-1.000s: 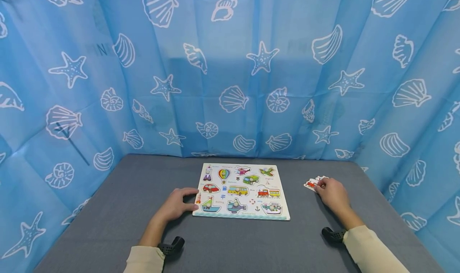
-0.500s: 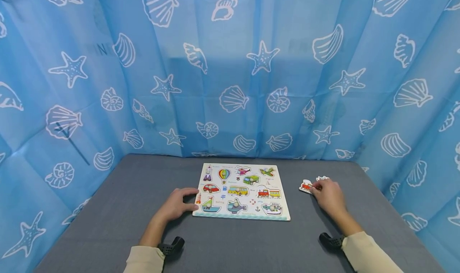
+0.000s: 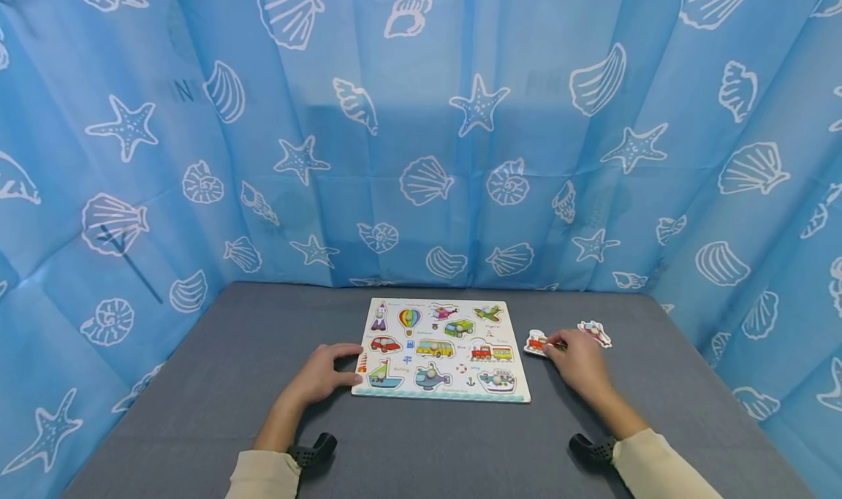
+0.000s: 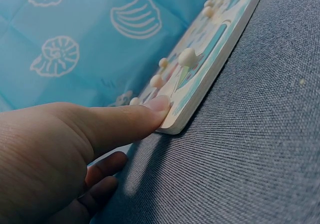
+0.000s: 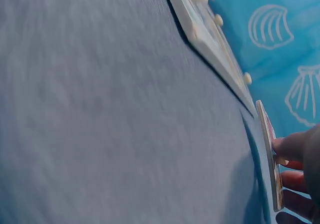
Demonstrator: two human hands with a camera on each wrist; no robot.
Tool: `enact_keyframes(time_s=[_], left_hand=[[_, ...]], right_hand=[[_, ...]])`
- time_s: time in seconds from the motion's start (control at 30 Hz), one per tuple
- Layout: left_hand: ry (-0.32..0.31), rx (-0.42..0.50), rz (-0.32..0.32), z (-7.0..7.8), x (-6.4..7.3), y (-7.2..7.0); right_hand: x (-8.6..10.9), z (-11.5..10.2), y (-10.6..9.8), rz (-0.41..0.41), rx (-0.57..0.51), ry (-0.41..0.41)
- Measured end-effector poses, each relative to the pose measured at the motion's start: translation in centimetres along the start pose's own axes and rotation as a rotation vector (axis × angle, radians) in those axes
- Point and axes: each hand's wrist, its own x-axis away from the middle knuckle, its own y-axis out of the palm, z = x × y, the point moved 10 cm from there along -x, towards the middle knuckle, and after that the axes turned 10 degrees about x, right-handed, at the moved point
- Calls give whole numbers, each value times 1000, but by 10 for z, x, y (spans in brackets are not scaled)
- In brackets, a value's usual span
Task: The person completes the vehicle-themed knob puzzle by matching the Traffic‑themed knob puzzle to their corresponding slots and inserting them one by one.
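A wooden knob puzzle board [image 3: 401, 316] with colourful vehicles lies mid-table. At its left edge rests my left hand [image 3: 317, 375], index finger and thumb stretched to the border. The left wrist view shows the thumb [image 4: 135, 119] pressing the board's corner, with other fingers partly hidden behind it. To the right of the board, my right hand [image 3: 582, 364] pinches a train puzzle piece [image 3: 536, 341], red on white, partly covered by the fingers. In the right wrist view this piece [image 5: 270, 159] is tilted on edge, held by its knob, close to the board's side.
Behind my right hand lies another puzzle piece [image 3: 595, 333], red and white. The grey table [image 3: 421, 448] ends at a blue shell-patterned curtain [image 3: 421, 119] at the back and sides. Round knobs [image 4: 188, 57] stick up from the board.
My right hand has moved left with the train puzzle piece, towards the board's right edge. The red and white piece behind has come into fuller view. The left hand stays put.
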Motion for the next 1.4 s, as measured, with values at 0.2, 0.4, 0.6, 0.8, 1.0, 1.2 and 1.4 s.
enact_keyframes(time_s=[0.2, 0.4, 0.6, 0.8, 1.0, 1.2, 1.4], left_hand=[[10, 7, -3, 0, -1, 0], [14, 9, 1, 0, 0, 0], [13, -1, 6, 2, 0, 0], [6, -1, 2, 2, 1, 0], [15, 2, 8, 3, 1, 0], [7, 2, 6, 3, 2, 0], [3, 2, 4, 3, 1, 0]], right_hand=[[0, -18, 4, -13, -10, -22], [-1, -29, 11, -54, -13, -23], [-2, -40, 17, -81, -27, -33], [-3, -49, 22, -98, -28, -45], [-4, -60, 26, -117, -25, -64], [-5, -70, 32, -128, -7, -78], [-5, -79, 36, -121, -13, -109]])
